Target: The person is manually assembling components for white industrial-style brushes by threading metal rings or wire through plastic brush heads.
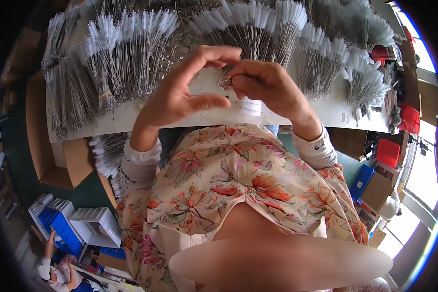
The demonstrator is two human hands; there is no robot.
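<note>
My right hand (272, 86) is closed in a pinch over the white worktable (124, 116). A small metal ring (223, 83) sticks out from between its thumb and fingers. Facing it, my left hand (177, 90) is curved into a wide C, thumb and fingers apart, with nothing visible between them. Just beyond the hands stand thick bundles of wire-stemmed brushes (248, 29) with white bristle heads. More wire brushes (114, 53) fan out to the left, their looped stem ends toward me. Loose metal rings (169, 51) lie heaped between the bundles.
Further brush bundles (367, 87) cover the table's right side. Below the left edge is an open cardboard box (73, 163), with more brushes (107, 155) beside it. Blue and grey bins (95, 226) and another person (65, 272) are at lower left. Red containers (388, 152) are at right.
</note>
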